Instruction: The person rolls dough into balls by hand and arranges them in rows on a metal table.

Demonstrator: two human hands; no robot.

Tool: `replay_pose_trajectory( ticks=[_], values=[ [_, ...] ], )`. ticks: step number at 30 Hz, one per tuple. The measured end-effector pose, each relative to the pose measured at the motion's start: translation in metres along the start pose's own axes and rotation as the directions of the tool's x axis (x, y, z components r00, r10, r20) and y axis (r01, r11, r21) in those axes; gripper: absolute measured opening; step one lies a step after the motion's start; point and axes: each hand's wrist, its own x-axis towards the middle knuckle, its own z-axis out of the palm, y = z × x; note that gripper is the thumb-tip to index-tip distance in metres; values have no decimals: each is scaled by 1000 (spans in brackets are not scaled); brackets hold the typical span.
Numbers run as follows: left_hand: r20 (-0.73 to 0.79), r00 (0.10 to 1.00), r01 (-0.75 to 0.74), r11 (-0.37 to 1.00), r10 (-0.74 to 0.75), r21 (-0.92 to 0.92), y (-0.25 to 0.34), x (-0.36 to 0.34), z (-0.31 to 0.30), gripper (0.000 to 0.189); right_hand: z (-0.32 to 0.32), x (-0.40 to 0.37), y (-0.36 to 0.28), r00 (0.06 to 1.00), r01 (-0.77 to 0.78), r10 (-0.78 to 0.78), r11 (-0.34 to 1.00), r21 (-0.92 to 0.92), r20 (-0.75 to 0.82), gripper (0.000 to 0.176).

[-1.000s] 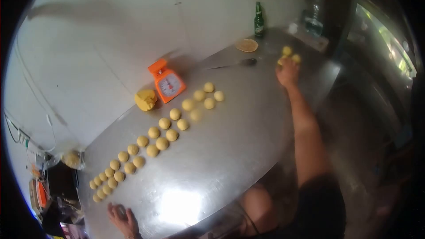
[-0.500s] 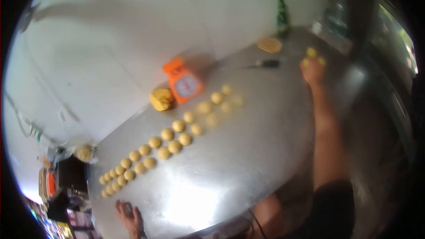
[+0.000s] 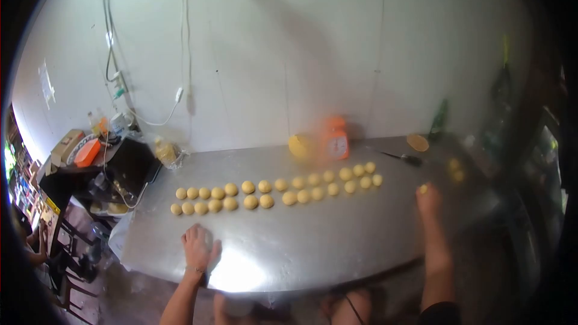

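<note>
Two long rows of round yellow dough balls point(image 3: 250, 203) run across the metal table point(image 3: 337, 235). Below the left end of the rows, my left hand point(image 3: 200, 251) rests on the table with its thumb and fingers apart. To the right of the rows, my right hand point(image 3: 427, 201) has its fingers closed around a small yellow dough piece point(image 3: 423, 189). Beyond that hand, near the table's right end, lie a few more yellow pieces point(image 3: 456, 170), blurred.
Along the wall stand an orange scale point(image 3: 337, 143), a yellow lump point(image 3: 298, 145), a dark-handled tool point(image 3: 411, 160), a tan disc point(image 3: 417, 142) and a green bottle point(image 3: 439, 119). A plastic bag point(image 3: 165, 153) is at the left. Part of another person point(image 3: 37, 247) shows far left.
The view has tilted and turned. My right hand has come away from the yellow pieces at the right end, toward my body, with one piece in its fingers. My left hand remains below the rows.
</note>
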Motion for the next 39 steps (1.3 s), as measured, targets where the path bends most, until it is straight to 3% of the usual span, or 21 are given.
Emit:
replay_pose_trajectory(
  ticks=[4,7,11,12,15,18,21,24,30,33,39],
  values=[
    [10,1000,27,997,-26,-70,17,3,-13,33,-36,-65,-68,990,130,-138,974,185,32,30],
    [-59,997,-58,996,54,-74,20,0,-9,32,-57,-118,-121,947,282,-314,910,304,64,31],
    [-10,993,-117,982,117,-145,64,1,-23,38,-87,-198,-203,864,447,-504,764,465,-2,30],
    [53,991,-113,979,123,-172,76,1,-19,48,-96,-217,-226,840,455,-541,742,492,39,32],
    [156,958,-202,952,241,-231,109,-3,-13,62,-120,-264,-282,729,507,-682,594,624,57,46],
    [187,944,-205,926,273,-317,129,-11,-2,73,-146,-286,-309,685,498,-726,518,696,51,66],
    [119,950,-238,917,289,-321,132,-18,7,73,-144,-289,-303,767,352,-634,545,761,100,83],
    [147,946,-230,916,290,-330,136,-23,5,74,-143,-287,-292,837,318,-545,565,762,54,85],
    [147,940,-255,922,307,-291,144,-22,3,77,-156,-285,-268,773,272,-615,543,794,157,78],
    [139,926,-285,892,350,-351,158,-12,-5,73,-149,-285,-272,810,278,-575,552,786,117,59],
    [52,864,-426,781,502,-458,176,11,19,58,-129,-277,-283,746,450,-665,541,710,34,37]
  ],
)
